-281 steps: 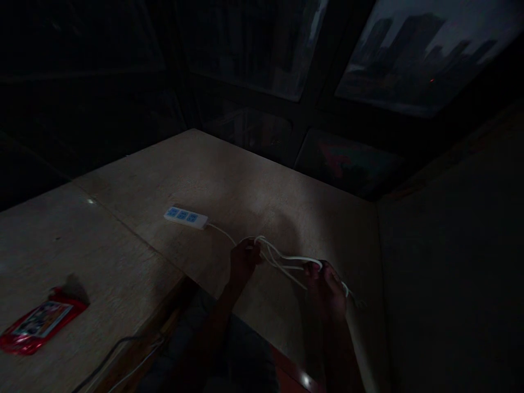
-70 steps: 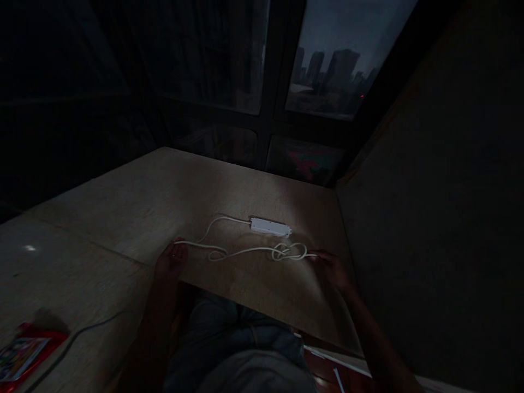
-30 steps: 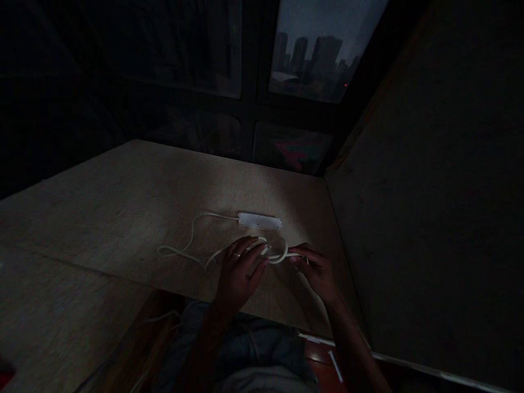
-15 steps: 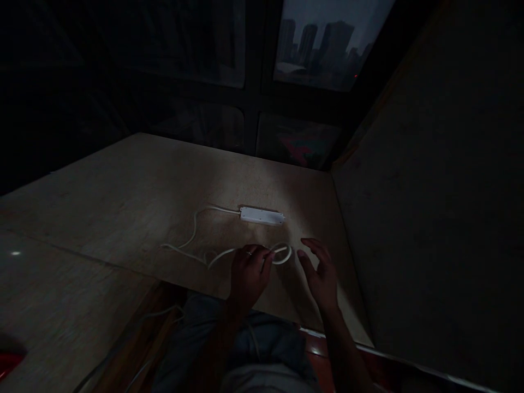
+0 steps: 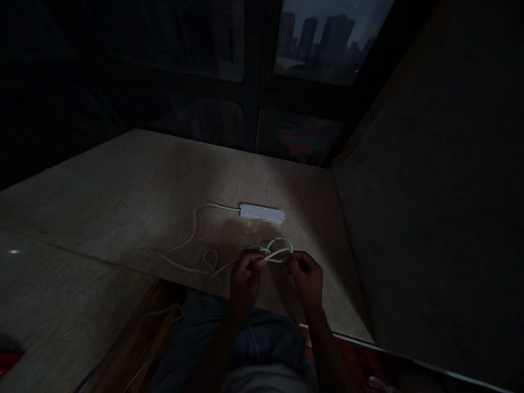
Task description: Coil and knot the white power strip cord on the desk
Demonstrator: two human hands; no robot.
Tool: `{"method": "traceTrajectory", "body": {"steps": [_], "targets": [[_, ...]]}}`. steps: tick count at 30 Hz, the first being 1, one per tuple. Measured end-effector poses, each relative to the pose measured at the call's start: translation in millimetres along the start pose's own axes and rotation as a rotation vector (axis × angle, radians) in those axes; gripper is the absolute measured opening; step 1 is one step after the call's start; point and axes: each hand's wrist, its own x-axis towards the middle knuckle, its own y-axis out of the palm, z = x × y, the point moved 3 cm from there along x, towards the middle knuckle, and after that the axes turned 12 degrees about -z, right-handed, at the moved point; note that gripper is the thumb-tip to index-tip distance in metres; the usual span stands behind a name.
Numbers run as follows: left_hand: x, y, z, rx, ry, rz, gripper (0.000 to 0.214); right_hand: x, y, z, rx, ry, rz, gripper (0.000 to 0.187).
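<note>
A white power strip (image 5: pixel 262 213) lies on the wooden tabletop (image 5: pixel 143 191) in dim light. Its white cable (image 5: pixel 192 232) snakes left and back towards me, ending in a small tangle of loops (image 5: pixel 278 249) near the table's front edge. My left hand (image 5: pixel 245 275) is closed, pinching the cable at the left side of the loops. My right hand (image 5: pixel 306 275) is closed too, gripping the cable at the right side of the loops. Both hands sit just in front of the power strip.
A wooden wall panel (image 5: pixel 429 218) rises at the right of the table. Dark windows (image 5: pixel 327 38) with a city skyline stand behind it. A second table surface (image 5: pixel 61 305) lies at the left, with a red object (image 5: pixel 6 363) at its near edge. My lap (image 5: pixel 245 349) is below.
My right hand was open and off the cable half a second ago; now it has closed on the cable beside the loops. Both hands have drawn slightly closer to me.
</note>
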Motion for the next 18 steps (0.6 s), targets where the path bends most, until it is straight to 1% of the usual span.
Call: {"method": "traceTrajectory", "body": {"steps": [3,5,6,11,13,15,18], "targets": [[-2.3,-4.8,11.8,-0.234,-0.284,0.002,0.04,3.7,-3.8,-3.8,0.027,0.029,-0.082,0.032],[-3.1,-7.8,16.0,-0.351,-0.417,0.006,0.044,5.7,-4.9,-7.1,0.058,0.051,-0.098,0.032],[-3.2,-9.3,16.0,-0.407,-0.457,0.011,0.043,6.6,-5.0,-8.9,0.073,0.063,-0.099,0.032],[-2.1,-14.7,1.3,-0.843,-0.563,0.088,0.035,9.5,-3.0,-15.5,0.137,0.101,-0.085,0.028],[-0.9,-16.3,-1.4,-0.942,-0.624,0.087,0.035,9.4,-3.2,-17.2,0.166,0.106,-0.092,0.029],[1.0,-17.9,1.8,-0.944,-0.671,0.059,0.034,9.1,-4.6,-18.7,0.201,0.108,-0.108,0.029],[3.2,-20.2,14.5,-0.838,-0.705,-0.014,0.028,9.2,-6.6,-21.5,0.288,0.158,-0.114,0.03]]}}
